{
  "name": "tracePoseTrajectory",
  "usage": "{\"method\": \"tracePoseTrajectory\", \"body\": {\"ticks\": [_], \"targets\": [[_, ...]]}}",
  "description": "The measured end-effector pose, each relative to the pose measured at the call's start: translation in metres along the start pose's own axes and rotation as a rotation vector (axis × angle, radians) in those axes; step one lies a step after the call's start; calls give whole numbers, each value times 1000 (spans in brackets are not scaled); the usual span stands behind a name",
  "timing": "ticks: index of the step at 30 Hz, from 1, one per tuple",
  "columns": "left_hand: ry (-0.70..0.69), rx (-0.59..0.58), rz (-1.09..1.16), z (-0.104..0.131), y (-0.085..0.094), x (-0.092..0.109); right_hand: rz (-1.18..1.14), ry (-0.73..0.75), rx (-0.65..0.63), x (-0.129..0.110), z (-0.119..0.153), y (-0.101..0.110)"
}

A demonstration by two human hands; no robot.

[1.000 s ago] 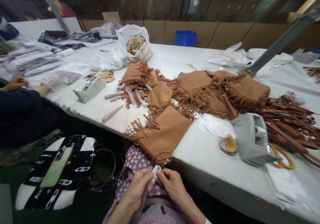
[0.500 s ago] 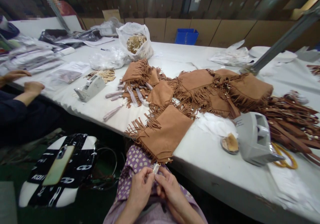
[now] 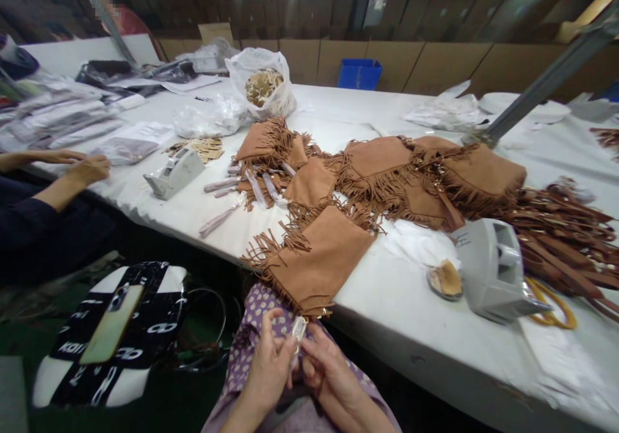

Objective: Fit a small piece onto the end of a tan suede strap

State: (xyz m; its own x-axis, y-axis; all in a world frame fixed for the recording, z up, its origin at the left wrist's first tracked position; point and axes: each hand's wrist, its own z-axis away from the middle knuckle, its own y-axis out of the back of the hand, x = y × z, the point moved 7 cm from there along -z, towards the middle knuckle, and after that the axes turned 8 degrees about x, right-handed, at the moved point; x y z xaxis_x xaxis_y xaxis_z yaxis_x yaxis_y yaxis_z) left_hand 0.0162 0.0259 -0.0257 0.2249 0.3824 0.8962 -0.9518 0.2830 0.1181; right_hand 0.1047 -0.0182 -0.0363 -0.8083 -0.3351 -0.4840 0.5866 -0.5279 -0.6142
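A brown fringed bag lies over the table's front edge, its lower corner hanging to the lap. By the metal hardware at that corner is a small pale wrapped piece, its exact kind too small to tell. My left hand pinches this piece low down between thumb and fingers, one finger lifted away. From the other side my right hand has its fingers closed near the same piece; what its fingertips grip is partly hidden.
More brown fringed bags are heaped behind. Tape dispensers stand left and right, beside brown straps. A white plastic bag holds pale scraps. A co-worker's hands are at the left. A phone lies on a stool.
My left index finger has lifted off the pale piece and the hand has shifted slightly, showing more of it. The co-worker's hands have moved right, onto a flat plastic packet.
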Motion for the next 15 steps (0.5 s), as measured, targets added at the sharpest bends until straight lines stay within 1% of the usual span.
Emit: {"method": "tracePoseTrajectory", "body": {"ticks": [2,5,7,9,10,12,13,15], "targets": [[73,-81,169,0,-4,-5,-101,-59,-59,1,-2,-3],[211,-243,430,3,-13,-11,-213,-154,-150,-1,-6,-7],[287,-362,582,5,-19,-11,-248,-239,-226,-2,-6,-15],[326,-445,713,6,-21,-8,-224,-268,-270,-5,-5,-21],[338,-459,765,4,-20,-7,-186,-248,-269,-7,-5,-22],[357,-431,821,-1,-14,-8,-41,-172,-222,-12,-5,-17],[364,-398,828,-4,-9,-10,65,-128,-180,-14,-6,-9],[375,-332,809,-9,0,-15,309,-41,-57,-19,-7,16]]}}
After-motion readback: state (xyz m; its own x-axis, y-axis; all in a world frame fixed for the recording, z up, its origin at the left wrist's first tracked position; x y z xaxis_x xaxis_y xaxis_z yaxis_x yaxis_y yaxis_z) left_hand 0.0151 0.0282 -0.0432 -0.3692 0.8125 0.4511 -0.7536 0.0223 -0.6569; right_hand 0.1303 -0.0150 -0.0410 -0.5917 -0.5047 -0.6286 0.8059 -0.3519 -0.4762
